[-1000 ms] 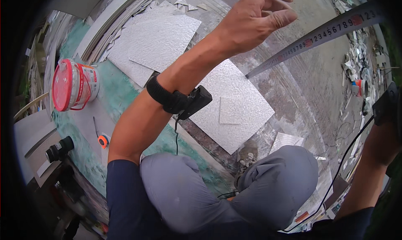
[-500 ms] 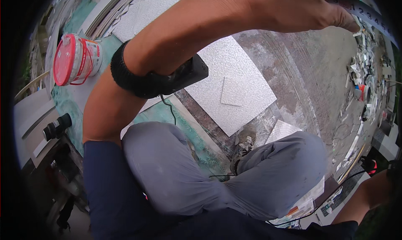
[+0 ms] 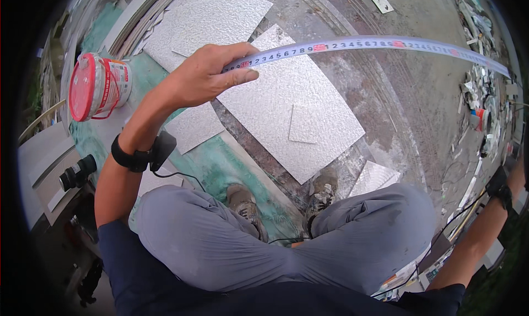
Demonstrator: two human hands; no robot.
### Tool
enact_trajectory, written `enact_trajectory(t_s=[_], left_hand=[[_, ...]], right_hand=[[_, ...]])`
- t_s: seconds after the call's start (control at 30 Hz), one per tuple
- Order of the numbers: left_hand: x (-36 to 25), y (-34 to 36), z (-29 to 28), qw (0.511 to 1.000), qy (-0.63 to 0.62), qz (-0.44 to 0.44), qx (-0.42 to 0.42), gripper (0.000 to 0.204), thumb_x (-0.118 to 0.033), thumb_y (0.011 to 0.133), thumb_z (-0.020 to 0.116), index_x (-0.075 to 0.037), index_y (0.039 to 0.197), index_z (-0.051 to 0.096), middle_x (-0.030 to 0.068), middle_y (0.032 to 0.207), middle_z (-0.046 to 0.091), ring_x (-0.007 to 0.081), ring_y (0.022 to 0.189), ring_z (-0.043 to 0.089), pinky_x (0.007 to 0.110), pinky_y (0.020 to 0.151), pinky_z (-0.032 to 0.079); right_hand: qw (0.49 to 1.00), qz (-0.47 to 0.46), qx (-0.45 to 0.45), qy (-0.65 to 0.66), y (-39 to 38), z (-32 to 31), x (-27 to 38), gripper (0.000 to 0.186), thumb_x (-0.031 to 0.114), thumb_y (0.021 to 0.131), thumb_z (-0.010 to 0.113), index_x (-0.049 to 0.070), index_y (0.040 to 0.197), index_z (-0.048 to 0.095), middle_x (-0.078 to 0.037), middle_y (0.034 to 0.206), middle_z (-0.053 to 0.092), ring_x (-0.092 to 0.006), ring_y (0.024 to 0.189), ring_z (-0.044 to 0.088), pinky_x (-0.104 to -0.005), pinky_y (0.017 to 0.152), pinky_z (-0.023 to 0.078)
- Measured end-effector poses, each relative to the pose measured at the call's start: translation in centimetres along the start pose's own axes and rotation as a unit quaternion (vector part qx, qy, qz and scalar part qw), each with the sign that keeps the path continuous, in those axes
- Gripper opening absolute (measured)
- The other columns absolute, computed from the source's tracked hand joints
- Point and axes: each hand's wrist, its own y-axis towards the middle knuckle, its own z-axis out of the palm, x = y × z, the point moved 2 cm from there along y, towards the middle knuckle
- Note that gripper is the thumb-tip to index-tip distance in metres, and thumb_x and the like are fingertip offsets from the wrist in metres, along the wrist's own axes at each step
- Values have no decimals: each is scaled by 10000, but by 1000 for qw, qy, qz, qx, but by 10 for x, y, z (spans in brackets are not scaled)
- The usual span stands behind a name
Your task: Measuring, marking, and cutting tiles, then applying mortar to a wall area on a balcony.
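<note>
My left hand (image 3: 212, 73) is closed on a tape measure (image 3: 352, 43), pinching its pale blade between thumb and fingers. From there the blade runs out in a shallow arch to the far right, its other end reaching the dark rim. Under it lies a large silvery textured sheet (image 3: 264, 104), with a small square piece (image 3: 305, 123) of similar material on top. At the right edge only my right forearm shows, with a black wrist device (image 3: 500, 190); the hand itself is outside the picture.
A white bucket with a red lid (image 3: 82, 87) lies at the left. More silvery sheets (image 3: 220, 18) lie at the far left and beside my right knee. Scraps (image 3: 479, 104) line the right side. A black cylindrical object (image 3: 77, 173) is at left, and a black cable runs along my right arm.
My left hand has swung from the upper right back to the left, still holding the tape measure blade. The blade now stretches across the view. My right forearm has come further into view.
</note>
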Motion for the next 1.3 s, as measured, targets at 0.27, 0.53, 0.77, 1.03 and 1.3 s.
enact_trajectory(t_s=[0.27, 0.53, 0.77, 1.03, 1.3], left_hand=[[177, -69, 142, 970, 98, -211, 65, 291, -323, 937, 585, -60, 1053, 538, 184, 816, 619, 402, 798, 611, 473, 686, 456], [203, -85, 166, 961, 193, -192, 50, 279, -253, 851, 693, -58, 1020, 587, 149, 922, 638, 357, 855, 621, 456, 706, 481], [160, 8, 201, 995, 60, -80, -14, 347, -222, 821, 728, -38, 1093, 616, 150, 952, 622, 351, 883, 610, 418, 764, 495], [114, 47, 221, 972, -160, -163, 60, 317, -313, 922, 646, -14, 1029, 636, 85, 834, 638, 201, 725, 596, 338, 680, 482], [89, 15, 239, 868, -398, -159, 250, 442, -429, 1004, 517, -13, 899, 623, 13, 731, 578, 97, 673, 528, 279, 587, 425]], right_hand=[[947, 287, 66, -126, -206, 255, -335, 331, 352, 1010, 515, 31, 976, 587, -51, 709, 597, -79, 428, 412, -223, 417, 310], [809, 471, 341, -81, -292, 371, -442, 319, 330, 1013, 482, 37, 958, 594, -45, 725, 624, -79, 470, 498, -224, 432, 350], [853, 440, 279, 10, -311, 386, -478, 438, 380, 1021, 435, 19, 883, 640, -39, 692, 601, -89, 537, 526, -222, 503, 392], [854, 472, 219, 13, -326, 381, -456, 363, 365, 993, 536, 30, 904, 643, -44, 681, 610, -94, 542, 529, -223, 530, 418], [805, 484, 341, 34, -352, 402, -436, 142, 161, 876, 714, 28, 842, 677, -25, 730, 638, -79, 612, 578, -225, 529, 446]])
